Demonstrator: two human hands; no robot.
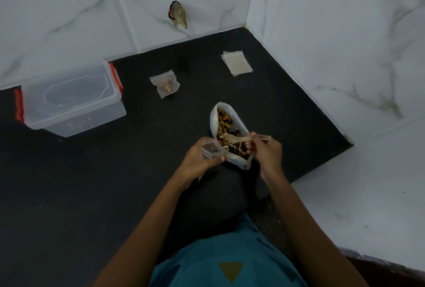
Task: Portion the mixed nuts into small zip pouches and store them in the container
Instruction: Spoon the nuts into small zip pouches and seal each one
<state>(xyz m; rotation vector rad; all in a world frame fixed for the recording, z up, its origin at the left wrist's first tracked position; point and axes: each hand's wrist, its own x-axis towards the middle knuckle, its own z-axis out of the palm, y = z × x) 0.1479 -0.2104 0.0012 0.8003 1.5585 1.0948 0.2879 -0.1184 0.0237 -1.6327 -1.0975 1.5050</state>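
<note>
Between my hands: nut bag point(213, 123). Left hand point(197, 160) grips open pouch point(208, 147); right hand point(268, 152) pinches spoon point(233, 139). Beyond: filled pouch point(164, 84), container point(73, 100) leftward; empty pouches point(236, 63) rightward.

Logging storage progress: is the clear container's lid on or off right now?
On: the embossed lid sits across the container top. Whether its red clips are latched, cannot tell.

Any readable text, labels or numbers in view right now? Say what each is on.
Sticker on the container: dark marks, too small and blurred to read.
Shirt: a yellow triangle, no lettering.
No other text shows.
</note>
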